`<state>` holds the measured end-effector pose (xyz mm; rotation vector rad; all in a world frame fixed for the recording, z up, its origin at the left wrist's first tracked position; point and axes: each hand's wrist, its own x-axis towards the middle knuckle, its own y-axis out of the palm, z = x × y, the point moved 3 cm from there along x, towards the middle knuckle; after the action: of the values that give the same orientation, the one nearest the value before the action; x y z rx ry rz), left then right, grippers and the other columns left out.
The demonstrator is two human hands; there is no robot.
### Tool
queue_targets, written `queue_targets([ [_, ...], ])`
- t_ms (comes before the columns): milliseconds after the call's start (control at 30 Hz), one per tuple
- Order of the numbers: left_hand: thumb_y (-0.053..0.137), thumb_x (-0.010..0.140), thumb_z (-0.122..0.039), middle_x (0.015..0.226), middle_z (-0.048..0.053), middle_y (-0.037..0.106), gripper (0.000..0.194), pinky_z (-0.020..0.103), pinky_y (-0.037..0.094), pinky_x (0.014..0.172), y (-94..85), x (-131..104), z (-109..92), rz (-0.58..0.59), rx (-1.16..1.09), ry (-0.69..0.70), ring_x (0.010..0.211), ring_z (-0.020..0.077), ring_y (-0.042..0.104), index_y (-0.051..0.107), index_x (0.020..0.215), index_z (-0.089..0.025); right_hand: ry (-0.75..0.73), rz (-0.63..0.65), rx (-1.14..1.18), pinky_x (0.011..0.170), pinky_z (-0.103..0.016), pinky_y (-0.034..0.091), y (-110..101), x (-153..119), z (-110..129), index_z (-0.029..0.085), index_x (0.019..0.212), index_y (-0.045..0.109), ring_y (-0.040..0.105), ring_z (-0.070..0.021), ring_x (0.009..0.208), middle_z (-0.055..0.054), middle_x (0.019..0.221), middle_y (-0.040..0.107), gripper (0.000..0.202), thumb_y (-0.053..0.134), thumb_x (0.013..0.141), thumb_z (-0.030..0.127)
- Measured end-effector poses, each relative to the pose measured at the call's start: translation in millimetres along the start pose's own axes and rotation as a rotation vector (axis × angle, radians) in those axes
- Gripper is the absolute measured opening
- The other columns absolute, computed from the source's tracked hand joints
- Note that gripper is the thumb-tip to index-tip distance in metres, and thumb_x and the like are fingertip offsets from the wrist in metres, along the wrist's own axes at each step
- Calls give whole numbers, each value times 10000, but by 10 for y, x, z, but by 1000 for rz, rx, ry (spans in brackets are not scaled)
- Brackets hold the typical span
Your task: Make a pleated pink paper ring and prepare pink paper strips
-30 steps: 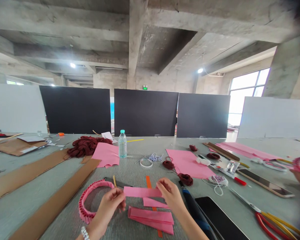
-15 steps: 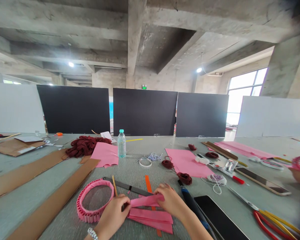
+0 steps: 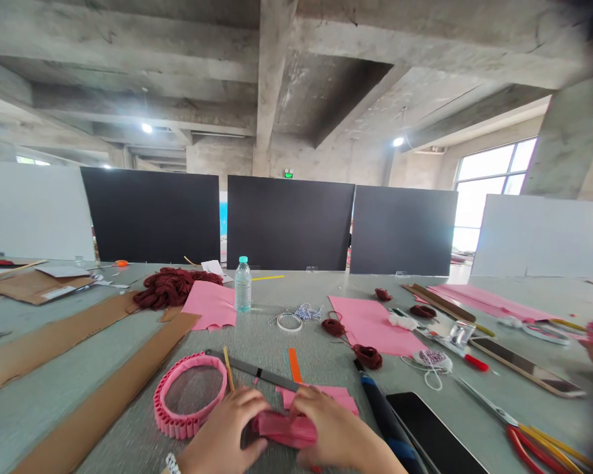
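Observation:
My left hand (image 3: 230,428) and my right hand (image 3: 331,424) are both closed on a bundle of pink strips (image 3: 285,429), one at each end, low over the table. Partly hidden behind my right hand lie more flat pink pieces (image 3: 338,396). To the left of my left hand is a pink ring with a pleated outer edge (image 3: 190,431). A thin yellow stick (image 3: 228,368) stands just above my left fingers. A dark grey flat strip (image 3: 257,372) runs behind both hands, and an orange strip (image 3: 294,364) lies behind my right fingers.
Brown cardboard strips (image 3: 113,388) lie at left, with dark red yarn (image 3: 170,288) behind. A water bottle (image 3: 243,286) stands upright beyond my hands. On the right are a blue-handled tool (image 3: 380,415), a black phone (image 3: 429,428), red-handled scissors (image 3: 516,438) and a pink sheet (image 3: 375,326).
The pink strips, spread between my hands before, are now gathered in a compact bundle. My right hand has come down and nearer to my left. Flat pink pieces now show behind it.

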<state>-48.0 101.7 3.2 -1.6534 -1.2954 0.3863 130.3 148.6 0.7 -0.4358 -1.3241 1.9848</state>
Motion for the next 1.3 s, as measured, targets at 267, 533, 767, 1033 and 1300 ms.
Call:
queue_targets([
  [267, 600, 654, -186, 1016, 6, 567, 410, 301, 343, 884, 92, -1, 103, 21, 25, -44, 1001, 182, 466, 524, 1048, -269, -22, -77, -61, 640, -188, 360, -7, 28, 70, 208, 752, 599, 545, -139, 724, -3, 762, 609, 221, 454, 615, 114],
  [533, 522, 710, -161, 1052, 10, 568, 449, 288, 361, 877, 103, -13, 125, 22, 57, -34, 1001, 172, 485, 458, 1133, -299, -18, -97, -26, 588, -178, 349, -48, 22, 84, 212, 763, 609, 548, -125, 674, 5, 730, 616, 237, 425, 653, 110],
  [767, 361, 794, -138, 1019, 21, 590, 398, 280, 396, 829, 100, 36, 113, -32, 73, -61, 939, 151, 537, 445, 1148, -300, 9, -57, -48, 671, -204, 365, -4, 14, 68, 211, 853, 586, 536, -167, 794, -10, 865, 593, 268, 585, 587, 244],
  [1033, 331, 826, -207, 1111, 8, 568, 314, 270, 353, 904, 77, 45, 161, -137, -77, -135, 1030, 142, 496, 508, 1080, -259, 76, -79, 69, 601, -187, 360, -45, 13, 4, 225, 834, 592, 558, -133, 703, 0, 747, 620, 303, 406, 658, 63],
  [1300, 362, 771, -107, 1035, 28, 542, 304, 289, 353, 888, -11, 34, 66, -162, -10, -57, 986, 157, 484, 561, 957, -241, 36, -193, -37, 798, -252, 335, -75, 9, 65, 206, 932, 580, 478, -196, 951, -42, 948, 576, 269, 505, 681, 147],
])
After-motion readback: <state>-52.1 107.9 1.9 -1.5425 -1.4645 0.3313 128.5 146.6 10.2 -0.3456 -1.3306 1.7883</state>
